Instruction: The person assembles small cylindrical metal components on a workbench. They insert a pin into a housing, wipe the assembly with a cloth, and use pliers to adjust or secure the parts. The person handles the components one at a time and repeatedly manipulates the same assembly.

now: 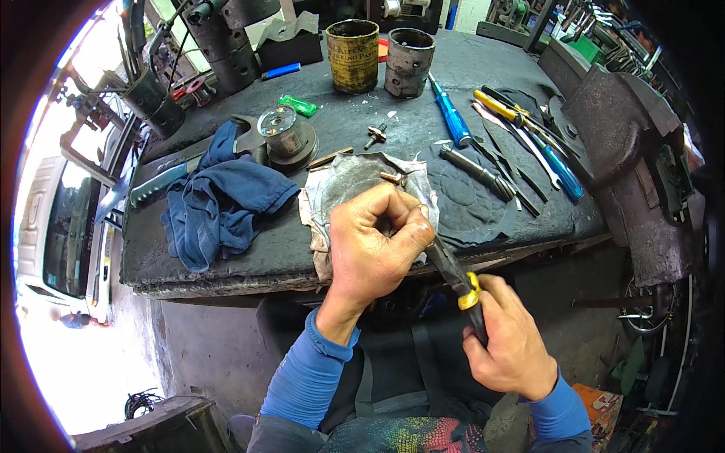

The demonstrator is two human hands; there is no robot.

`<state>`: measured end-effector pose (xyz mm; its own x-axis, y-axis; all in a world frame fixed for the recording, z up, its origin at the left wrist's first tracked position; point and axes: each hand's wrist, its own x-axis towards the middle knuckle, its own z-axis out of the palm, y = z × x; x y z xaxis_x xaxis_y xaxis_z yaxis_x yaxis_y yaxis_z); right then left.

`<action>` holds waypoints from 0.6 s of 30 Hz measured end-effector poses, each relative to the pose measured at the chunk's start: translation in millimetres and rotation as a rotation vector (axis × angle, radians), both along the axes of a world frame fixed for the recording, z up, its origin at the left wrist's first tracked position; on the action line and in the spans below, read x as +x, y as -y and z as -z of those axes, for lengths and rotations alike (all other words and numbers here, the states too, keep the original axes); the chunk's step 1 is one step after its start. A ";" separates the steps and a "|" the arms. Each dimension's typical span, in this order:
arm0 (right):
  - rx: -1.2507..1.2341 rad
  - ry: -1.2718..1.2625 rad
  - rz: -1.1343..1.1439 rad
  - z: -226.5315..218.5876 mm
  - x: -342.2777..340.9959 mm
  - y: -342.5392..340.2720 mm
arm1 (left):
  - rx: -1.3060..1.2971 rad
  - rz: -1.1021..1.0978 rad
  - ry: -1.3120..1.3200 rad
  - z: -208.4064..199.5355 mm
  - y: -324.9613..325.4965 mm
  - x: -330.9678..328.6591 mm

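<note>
My left hand [377, 245] is closed in a pinch in front of the bench edge. Whatever lies between its thumb and forefinger is hidden. Wrapped round the black-and-yellow handles of what look like pliers [451, 270] is my right hand [507, 340]. The dark jaws point up and left, their tip reaching the left thumb and fingertips. Just beyond the left hand, a small copper-coloured bolt-like piece [393, 178] rests on a pale, worn cloth [321, 198]. A small metal fitting [375, 134] lies farther back on the bench.
The dark workbench [226, 281] holds a blue rag [226, 200], a metal spool [287, 136], a yellow tin [353, 60] and a grey tin [410, 64]. A blue-handled screwdriver [453, 117], a thick metal cutter [477, 172] and several tools lie right. A heavy vise [627, 143] flanks the bench.
</note>
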<state>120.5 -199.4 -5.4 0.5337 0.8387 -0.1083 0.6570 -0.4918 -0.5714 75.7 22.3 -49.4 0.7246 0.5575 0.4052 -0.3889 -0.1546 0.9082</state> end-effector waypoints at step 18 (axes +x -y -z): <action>0.081 -0.095 -0.049 6.4 2.4 17.8 | -0.096 0.031 -0.010 -0.7 -2.3 -3.4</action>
<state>122.8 -217.2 -11.8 0.4823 0.8716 -0.0874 0.6201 -0.4102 -0.6688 72.3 24.6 -48.7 0.7457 0.5706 0.3439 -0.3832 -0.0548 0.9220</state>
